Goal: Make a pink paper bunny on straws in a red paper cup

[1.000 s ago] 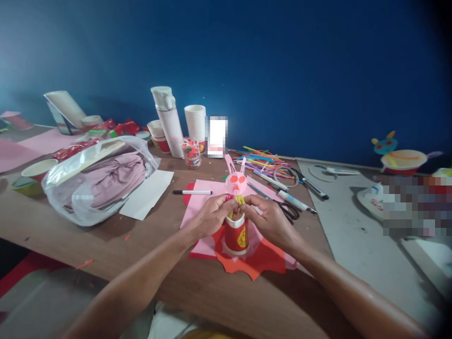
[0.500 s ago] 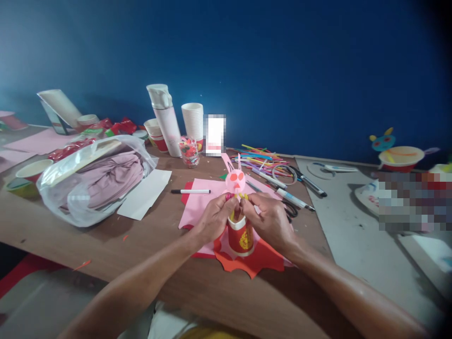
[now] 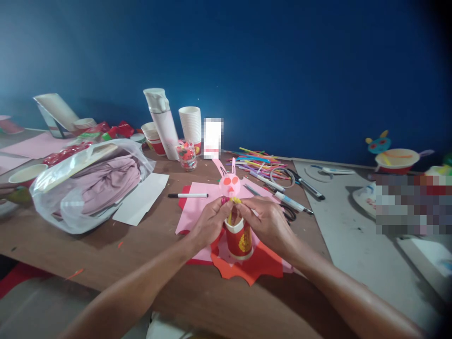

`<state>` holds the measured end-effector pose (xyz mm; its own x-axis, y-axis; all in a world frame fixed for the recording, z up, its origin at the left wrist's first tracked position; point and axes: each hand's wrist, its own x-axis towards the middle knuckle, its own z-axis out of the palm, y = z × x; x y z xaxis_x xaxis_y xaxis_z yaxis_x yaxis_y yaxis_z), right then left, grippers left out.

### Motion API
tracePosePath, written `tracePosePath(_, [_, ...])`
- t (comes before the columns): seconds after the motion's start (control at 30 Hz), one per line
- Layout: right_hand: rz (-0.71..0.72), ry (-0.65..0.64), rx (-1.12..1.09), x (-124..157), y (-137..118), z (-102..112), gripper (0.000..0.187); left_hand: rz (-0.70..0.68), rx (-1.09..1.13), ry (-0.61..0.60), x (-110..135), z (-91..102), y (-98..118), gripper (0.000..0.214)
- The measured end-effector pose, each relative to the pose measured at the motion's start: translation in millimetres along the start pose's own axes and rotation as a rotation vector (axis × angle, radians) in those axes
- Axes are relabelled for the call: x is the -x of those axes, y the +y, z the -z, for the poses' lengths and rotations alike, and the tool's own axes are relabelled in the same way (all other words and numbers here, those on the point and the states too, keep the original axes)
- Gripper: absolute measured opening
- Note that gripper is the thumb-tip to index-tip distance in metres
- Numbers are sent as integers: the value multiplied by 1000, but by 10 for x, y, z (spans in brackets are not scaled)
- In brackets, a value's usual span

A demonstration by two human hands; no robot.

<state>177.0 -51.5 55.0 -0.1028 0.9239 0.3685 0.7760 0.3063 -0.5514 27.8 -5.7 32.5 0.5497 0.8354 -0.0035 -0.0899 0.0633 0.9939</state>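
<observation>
A red paper cup (image 3: 238, 242) with a white rim and gold print stands upright on layered pink and red paper. Above its far rim rises a pink rabbit face (image 3: 229, 185) with long ears and red eyes. Between my two hands a yellow pipe cleaner (image 3: 235, 201) shows just under the face, with part of it reaching down into the cup. My left hand (image 3: 209, 220) is closed in a pinch at its left side, with a small magenta tip by the fingers. My right hand (image 3: 265, 219) pinches the yellow piece from the right. The fingertips partly hide it.
Orange-red scalloped paper (image 3: 247, 270) lies beneath the cup. Behind are colourful pipe cleaners (image 3: 259, 160), markers (image 3: 293, 202) and scissors (image 3: 289, 214). A plastic bag (image 3: 88, 188), white thermos (image 3: 163, 125), stacked cups (image 3: 190, 127) and a clear cup (image 3: 187, 155) stand left. A bowl animal (image 3: 397, 162) sits far right.
My hands have drawn closer together at the yellow pipe cleaner, whose visible part has changed shape. The view has shifted slightly, so everything appears a little lower and further left.
</observation>
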Motion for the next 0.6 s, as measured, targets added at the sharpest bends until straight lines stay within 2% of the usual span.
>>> tracePosePath(0.17, [9,-46,-26,-12,-14,44,32,-19,-44,7,15,12,-29,29])
tracePosePath(0.37, [-26,28,-24,-10,-35,10,33,-10,-66,36,21,2,-58,30])
tracePosePath(0.6, [-213,-60,-344,-41,106,-83,31,103,134,-21,-19,27,22,30])
